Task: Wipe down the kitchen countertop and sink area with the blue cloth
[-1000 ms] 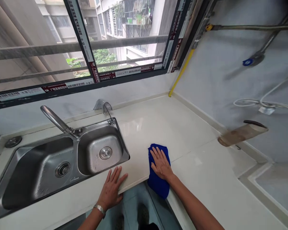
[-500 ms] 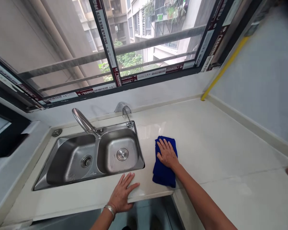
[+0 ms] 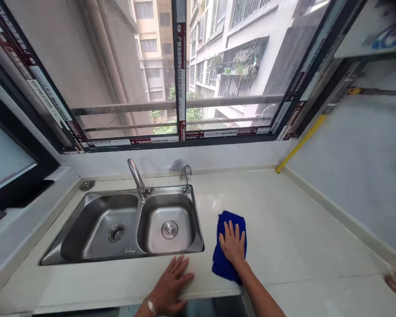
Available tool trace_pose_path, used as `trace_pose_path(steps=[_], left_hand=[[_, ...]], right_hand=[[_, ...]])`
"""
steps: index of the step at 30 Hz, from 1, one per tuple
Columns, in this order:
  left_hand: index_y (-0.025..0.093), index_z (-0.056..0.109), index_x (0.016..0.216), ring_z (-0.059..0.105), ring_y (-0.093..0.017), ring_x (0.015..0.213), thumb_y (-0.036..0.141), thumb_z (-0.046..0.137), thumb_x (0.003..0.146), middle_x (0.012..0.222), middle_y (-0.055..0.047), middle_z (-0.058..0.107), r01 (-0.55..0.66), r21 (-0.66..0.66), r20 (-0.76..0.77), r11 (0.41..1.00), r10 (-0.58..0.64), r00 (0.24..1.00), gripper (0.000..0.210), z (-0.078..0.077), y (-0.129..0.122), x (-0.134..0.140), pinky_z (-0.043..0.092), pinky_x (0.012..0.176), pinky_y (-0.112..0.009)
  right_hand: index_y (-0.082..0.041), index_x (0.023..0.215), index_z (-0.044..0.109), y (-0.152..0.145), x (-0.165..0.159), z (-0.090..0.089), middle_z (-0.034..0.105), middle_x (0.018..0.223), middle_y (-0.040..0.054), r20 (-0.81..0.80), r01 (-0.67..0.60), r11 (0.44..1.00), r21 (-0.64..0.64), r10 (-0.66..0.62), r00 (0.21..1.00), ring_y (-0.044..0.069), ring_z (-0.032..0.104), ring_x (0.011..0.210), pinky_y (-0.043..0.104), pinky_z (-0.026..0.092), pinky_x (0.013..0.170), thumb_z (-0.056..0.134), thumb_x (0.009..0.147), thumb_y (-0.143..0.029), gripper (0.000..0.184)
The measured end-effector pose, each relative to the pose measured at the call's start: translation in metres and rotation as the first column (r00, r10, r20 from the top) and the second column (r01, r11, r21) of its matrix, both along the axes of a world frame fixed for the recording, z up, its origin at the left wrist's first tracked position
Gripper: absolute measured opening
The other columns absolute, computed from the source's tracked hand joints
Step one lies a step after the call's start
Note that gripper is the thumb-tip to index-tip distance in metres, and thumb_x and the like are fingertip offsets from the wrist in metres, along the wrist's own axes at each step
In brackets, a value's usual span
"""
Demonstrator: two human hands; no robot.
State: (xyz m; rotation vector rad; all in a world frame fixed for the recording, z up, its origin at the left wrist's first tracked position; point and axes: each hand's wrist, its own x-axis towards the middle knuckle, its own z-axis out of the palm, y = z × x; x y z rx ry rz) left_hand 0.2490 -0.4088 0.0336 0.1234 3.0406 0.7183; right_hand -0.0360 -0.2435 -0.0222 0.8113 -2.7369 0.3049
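Pale countertop [image 3: 284, 229], beneath both hands. Double sink [image 3: 135, 240], beyond and left of the left hand. Blue cloth [image 3: 223, 263], under the right palm. Left hand [image 3: 172, 284], fingers extended, resting on the counter's front edge. Right hand [image 3: 232, 245], flat on the cloth, fingers spread.

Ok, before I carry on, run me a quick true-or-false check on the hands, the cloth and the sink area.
1. The right hand lies on the blue cloth. True.
2. The blue cloth is inside the sink. False: it is on the counter, to the right of the sink.
3. The sink has two basins, each with a drain. True.
4. The faucet rises from the sink's back rim. True.
5. The left hand is gripping the faucet. False: it rests on the counter near the front edge.
6. The yellow pipe is left of the sink. False: it is beyond the sink's right side, near the back right corner.
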Motion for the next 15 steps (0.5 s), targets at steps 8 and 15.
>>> trace_pose_path(steps=[8, 15], left_hand=[[0.031, 0.052, 0.139, 0.033, -0.030, 0.148, 0.036, 0.043, 0.096, 0.155, -0.006, 0.045, -0.750, 0.159, -0.348, 0.642, 0.748, 0.566, 0.044, -0.069, -0.081, 0.115, 0.042, 0.115, -0.058], [0.029, 0.063, 0.125, 0.035, -0.031, 0.147, 0.037, 0.048, 0.093, 0.145, -0.006, 0.055, -0.784, 0.210, -0.381, 0.584, 0.787, 0.485, 0.036, -0.065, -0.081, 0.121, 0.036, 0.119, -0.060]], right_hand=[[-0.024, 0.156, 0.025, 0.028, 0.045, 0.003, 0.023, 0.164, 0.0015, -0.023, -0.309, 0.943, 0.125, 0.314, 0.949, 0.029, 0.013, 0.153, 0.054, 0.021, 0.122, 0.035, 0.097, -0.033, 0.061], [-0.031, 0.157, 0.018, 0.003, 0.032, 0.017, 0.018, 0.165, -0.0020, 0.037, -0.354, 0.918, 0.179, 0.354, 0.935, 0.027, 0.013, 0.153, 0.054, 0.024, 0.121, 0.035, 0.095, -0.027, 0.064]])
